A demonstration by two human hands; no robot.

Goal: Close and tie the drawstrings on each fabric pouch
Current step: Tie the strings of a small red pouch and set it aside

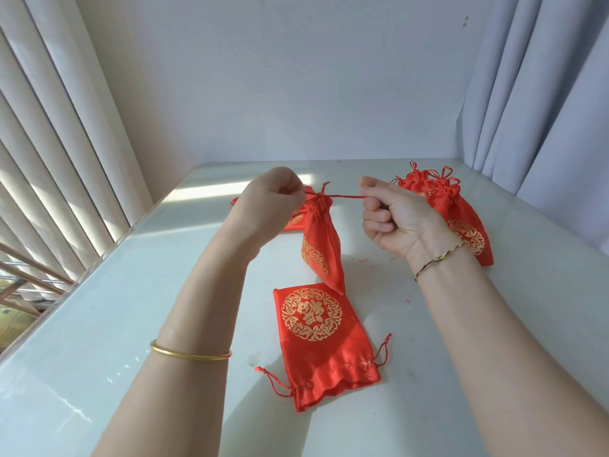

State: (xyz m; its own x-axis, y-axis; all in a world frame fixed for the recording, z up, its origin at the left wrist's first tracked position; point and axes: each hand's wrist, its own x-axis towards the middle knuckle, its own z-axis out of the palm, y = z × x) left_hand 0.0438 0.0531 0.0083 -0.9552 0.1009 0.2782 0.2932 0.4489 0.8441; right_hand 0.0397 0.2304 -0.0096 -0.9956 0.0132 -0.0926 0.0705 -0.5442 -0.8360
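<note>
Fingers (379, 214) of the left hand (270, 199) and right hand (395, 219) pinch the drawstring (346, 196) ends — the pouch (321, 249) hangs between them, pulled shut. Next, I think: tie a knot.

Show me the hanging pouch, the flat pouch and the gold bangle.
hanging pouch (321, 245), head view, its gold-patterned body.
flat pouch (311, 315), head view, its gold emblem.
gold bangle (189, 356), head view, band on left forearm.
</note>
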